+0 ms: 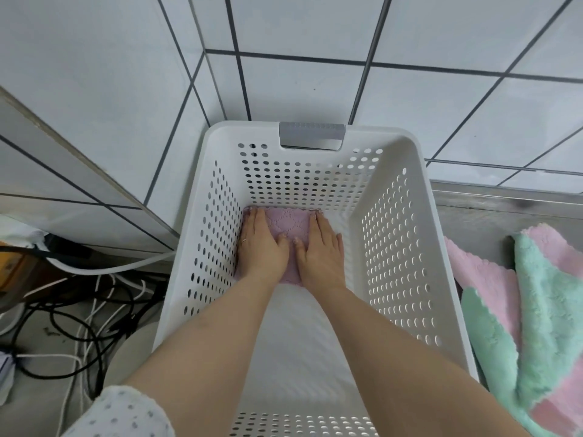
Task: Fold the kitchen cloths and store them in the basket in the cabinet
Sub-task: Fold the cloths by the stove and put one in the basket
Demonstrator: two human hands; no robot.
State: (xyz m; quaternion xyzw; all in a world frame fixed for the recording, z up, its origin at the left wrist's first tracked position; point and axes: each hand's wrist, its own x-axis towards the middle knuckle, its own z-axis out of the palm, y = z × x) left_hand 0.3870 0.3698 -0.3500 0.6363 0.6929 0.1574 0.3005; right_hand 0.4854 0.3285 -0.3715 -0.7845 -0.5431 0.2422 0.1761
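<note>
A view from above looks straight down into a tall white plastic basket with perforated walls (394, 247) and a grey handle insert (311, 136) set into its far rim. Two bare forearms reach down into it from the bottom of the frame.

At the bottom of the basket, against the far left corner, lies a folded lilac kitchen cloth with a stitched diamond pattern (287, 223). Both hands lie flat on top of it, palms down, fingers straight and held close together — nothing is pinched or gripped. The left hand (260, 246) covers the cloth's left side and wears a thin ring; the right hand (321, 247) covers its right side. The two thumbs nearly meet over the middle of the cloth. The rest of the basket floor, nearer the viewer, is bare white.

To the right of the basket, on a grey metal worktop (492, 222), lies a loose heap of fluffy pink and mint-green cloths with scalloped edges (533, 310) — unfolded and overlapping.

White wall tiles with dark grout (315, 33) fill the background. To the left of the basket, a tangle of black and white cables (94, 310) lies on the floor. A pale dotted sleeve (126, 414) shows at the lower left.
</note>
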